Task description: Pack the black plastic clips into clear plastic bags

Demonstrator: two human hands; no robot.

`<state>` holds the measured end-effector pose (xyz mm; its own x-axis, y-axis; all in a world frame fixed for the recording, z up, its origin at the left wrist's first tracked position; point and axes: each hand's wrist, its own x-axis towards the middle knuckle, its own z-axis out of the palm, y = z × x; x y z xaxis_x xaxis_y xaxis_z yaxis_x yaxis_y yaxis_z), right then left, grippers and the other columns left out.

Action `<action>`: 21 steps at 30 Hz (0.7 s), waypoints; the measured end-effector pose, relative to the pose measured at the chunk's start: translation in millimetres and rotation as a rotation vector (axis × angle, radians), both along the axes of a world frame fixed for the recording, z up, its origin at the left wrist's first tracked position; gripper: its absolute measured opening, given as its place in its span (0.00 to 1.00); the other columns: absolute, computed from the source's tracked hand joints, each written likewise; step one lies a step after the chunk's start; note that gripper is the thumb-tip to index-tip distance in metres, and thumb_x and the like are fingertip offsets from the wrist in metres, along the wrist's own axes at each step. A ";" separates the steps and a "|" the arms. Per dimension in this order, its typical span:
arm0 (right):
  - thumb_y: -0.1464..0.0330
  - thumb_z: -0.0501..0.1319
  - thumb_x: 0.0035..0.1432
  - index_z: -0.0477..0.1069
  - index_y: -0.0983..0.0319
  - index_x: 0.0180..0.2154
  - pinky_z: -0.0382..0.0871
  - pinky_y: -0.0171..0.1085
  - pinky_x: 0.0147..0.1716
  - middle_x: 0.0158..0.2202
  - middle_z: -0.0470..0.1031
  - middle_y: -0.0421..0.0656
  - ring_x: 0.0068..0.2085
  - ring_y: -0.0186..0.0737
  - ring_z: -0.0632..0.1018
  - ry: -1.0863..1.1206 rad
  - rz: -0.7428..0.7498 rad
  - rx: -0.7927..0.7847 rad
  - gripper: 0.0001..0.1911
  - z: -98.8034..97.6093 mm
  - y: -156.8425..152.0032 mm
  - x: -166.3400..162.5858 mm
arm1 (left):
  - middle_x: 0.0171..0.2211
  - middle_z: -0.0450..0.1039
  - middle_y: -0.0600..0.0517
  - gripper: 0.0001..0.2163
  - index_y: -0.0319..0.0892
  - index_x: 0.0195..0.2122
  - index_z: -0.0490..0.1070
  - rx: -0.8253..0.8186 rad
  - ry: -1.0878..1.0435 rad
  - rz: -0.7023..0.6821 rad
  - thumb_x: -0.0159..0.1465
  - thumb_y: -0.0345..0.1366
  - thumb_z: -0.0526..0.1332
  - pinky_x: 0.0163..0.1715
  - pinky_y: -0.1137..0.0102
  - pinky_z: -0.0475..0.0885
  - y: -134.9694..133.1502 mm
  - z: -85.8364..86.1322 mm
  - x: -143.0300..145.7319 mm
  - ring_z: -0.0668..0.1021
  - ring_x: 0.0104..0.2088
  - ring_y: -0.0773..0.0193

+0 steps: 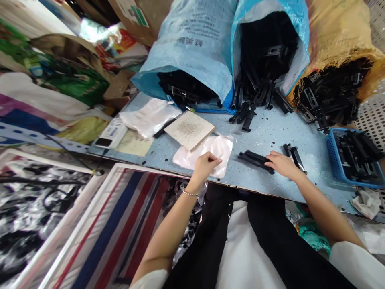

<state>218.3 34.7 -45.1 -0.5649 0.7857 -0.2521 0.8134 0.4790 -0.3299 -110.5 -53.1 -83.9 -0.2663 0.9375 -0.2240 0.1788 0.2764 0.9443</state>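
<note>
My left hand (207,162) is over a stack of thin clear plastic bags (192,157), thumb and fingertips pinched together. Whether a bag's film is between them is too small to make out. At the right, my right hand (281,163) has its fingers closed on the near end of a small bundle of long black plastic parts (254,157), which lies on the blue worktable (261,134). Just beyond that hand rest a couple of similar black parts (295,157). A square speckled board (190,129) partly covers the bags.
Blue sacks (192,44) and a yellow sack (339,28) lie at the back, black parts spilling from their mouths. A blue basket (332,154) of black parts stands at the right. Left are a white box (112,132) and a striped-lined bin (120,224).
</note>
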 end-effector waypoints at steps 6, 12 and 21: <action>0.53 0.64 0.58 0.77 0.61 0.47 0.72 0.39 0.41 0.37 0.80 0.46 0.39 0.42 0.79 1.037 -0.305 -0.958 0.21 -24.0 -41.8 -93.8 | 0.16 0.66 0.59 0.13 0.39 0.24 0.71 -0.078 -0.234 0.030 0.46 0.42 0.71 0.18 0.75 0.56 1.2 8.5 2.4 0.64 0.17 0.73; 0.52 0.74 0.44 0.78 0.63 0.34 0.74 0.36 0.34 0.29 0.80 0.44 0.33 0.39 0.80 1.260 -0.401 -1.186 0.22 -34.1 -44.5 -160.3 | 0.17 0.69 0.57 0.11 0.40 0.21 0.67 -0.030 -0.205 0.059 0.43 0.35 0.70 0.19 0.76 0.58 -2.1 8.8 0.0 0.68 0.19 0.72; 0.60 0.74 0.47 0.79 0.62 0.34 0.77 0.38 0.40 0.40 0.82 0.46 0.38 0.41 0.81 1.385 -0.594 -1.126 0.14 -21.3 -39.0 -116.8 | 0.19 0.69 0.56 0.17 0.38 0.27 0.73 -0.086 -0.377 0.023 0.47 0.46 0.72 0.19 0.76 0.60 -2.2 3.5 -9.4 0.67 0.18 0.73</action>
<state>101.5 -4.2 -66.5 -0.5461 0.7438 -0.3855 -0.3127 -0.6079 -0.7299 -119.9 -55.3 -80.4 -0.1712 0.9056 -0.3881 -0.1840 0.3576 0.9156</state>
